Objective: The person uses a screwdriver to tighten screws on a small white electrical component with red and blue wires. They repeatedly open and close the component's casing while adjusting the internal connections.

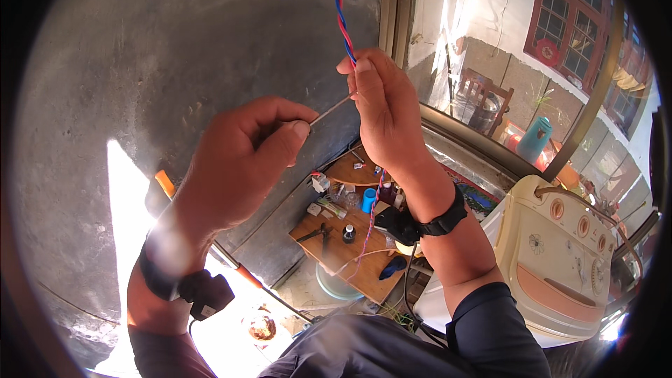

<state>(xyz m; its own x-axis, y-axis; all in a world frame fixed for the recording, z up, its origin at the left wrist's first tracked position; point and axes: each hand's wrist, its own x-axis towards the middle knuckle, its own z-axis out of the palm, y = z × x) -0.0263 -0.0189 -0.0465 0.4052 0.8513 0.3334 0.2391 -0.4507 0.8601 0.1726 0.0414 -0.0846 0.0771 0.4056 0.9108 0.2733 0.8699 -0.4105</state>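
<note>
A red and blue twisted electrical wire point(340, 10) comes down from the top edge into my right hand point(388, 110), which pinches it between thumb and fingers. A thin, pale strand point(333, 108) stretches from the right fingertips down to my left hand point(241, 157), whose thumb and forefinger grip its other end. Whether this strand is bare metal or a thin cord cannot be told. Below the right hand, more red and blue twisted wire point(374, 215) hangs over the wooden table. Both wrists wear black straps with small devices.
Pliers point(321, 232), a small dark bottle point(349, 233) and a blue cup point(369, 200) stand or lie on the wooden table point(357, 220). A twin-tub washing machine point(546, 268) is at the right, below a framed window point(472, 142). A grey wall point(210, 37) rises at the left.
</note>
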